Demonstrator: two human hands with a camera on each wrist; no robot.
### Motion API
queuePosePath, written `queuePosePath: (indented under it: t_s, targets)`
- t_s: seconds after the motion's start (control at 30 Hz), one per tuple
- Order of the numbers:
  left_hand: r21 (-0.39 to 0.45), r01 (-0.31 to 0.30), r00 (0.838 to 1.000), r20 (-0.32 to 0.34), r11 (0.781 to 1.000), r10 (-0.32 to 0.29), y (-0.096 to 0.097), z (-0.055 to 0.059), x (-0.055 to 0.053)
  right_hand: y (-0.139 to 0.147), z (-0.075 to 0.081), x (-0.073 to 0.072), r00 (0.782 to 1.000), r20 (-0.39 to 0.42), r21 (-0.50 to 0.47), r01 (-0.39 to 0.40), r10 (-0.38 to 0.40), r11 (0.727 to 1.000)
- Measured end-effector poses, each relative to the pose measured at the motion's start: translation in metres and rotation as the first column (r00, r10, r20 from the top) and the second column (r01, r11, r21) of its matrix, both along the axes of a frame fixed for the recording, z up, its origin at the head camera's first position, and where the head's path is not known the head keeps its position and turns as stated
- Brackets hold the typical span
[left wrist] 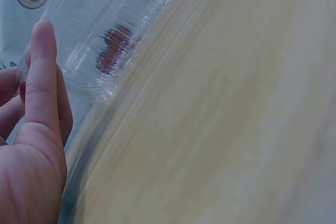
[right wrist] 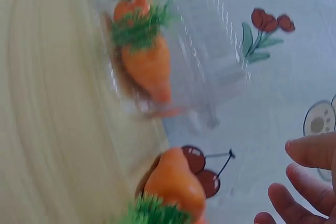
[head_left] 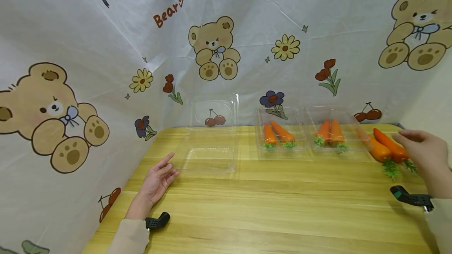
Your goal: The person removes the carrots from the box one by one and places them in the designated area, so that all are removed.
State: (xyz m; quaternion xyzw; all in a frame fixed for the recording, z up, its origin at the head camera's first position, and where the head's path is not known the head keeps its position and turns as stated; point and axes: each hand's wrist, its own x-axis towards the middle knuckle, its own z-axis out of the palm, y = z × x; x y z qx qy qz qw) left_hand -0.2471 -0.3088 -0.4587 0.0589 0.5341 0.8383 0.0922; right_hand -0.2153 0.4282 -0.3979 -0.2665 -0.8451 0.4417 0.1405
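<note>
My left hand [head_left: 157,183] is by the left side of a clear plastic clamshell box [head_left: 208,171], whose lid stands raised at the back. In the left wrist view its fingers [left wrist: 43,87] are beside the box's edge; whether they touch it I cannot tell. Nothing shows inside this box. At the right, my right hand [head_left: 425,152] is above two loose toy carrots [head_left: 392,146] with green tops, its fingers bent loosely and holding nothing. The right wrist view shows the fingers [right wrist: 310,150] apart from the nearer carrot [right wrist: 176,184].
Two more clear boxes, a middle one [head_left: 298,148] and a right one [head_left: 347,150], stand at the back of the wooden table [head_left: 268,207], each with two carrots inside. Behind the table hangs a white cloth [head_left: 254,15] printed with bears and flowers.
</note>
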Motion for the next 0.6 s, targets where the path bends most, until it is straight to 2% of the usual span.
queuePosePath:
  t_s: [0.1, 0.17, 0.27, 0.6]
  targets:
    - [-0.005, -0.002, 1.000, 0.004, 1.000, 0.002, 0.000, 0.000, 0.000, -0.009, 0.005, -0.001, 0.997, -0.049, 0.007, -0.062, 0.063, 0.998]
    - [-0.001, -0.003, 1.000, 0.009, 1.000, 0.003, 0.000, 0.001, 0.000, -0.015, 0.006, -0.003, 0.989, -0.090, 0.002, -0.117, 0.117, 0.993]
    - [0.001, -0.011, 1.000, 0.014, 1.000, 0.011, 0.000, 0.001, 0.001, -0.025, 0.006, -0.007, 0.976, -0.111, 0.012, -0.185, 0.185, 0.983]
    - [0.022, 0.001, 1.000, 0.016, 1.000, -0.001, 0.001, 0.002, 0.000, -0.056, 0.016, -0.012, 0.935, -0.098, 0.151, -0.323, 0.340, 0.934]
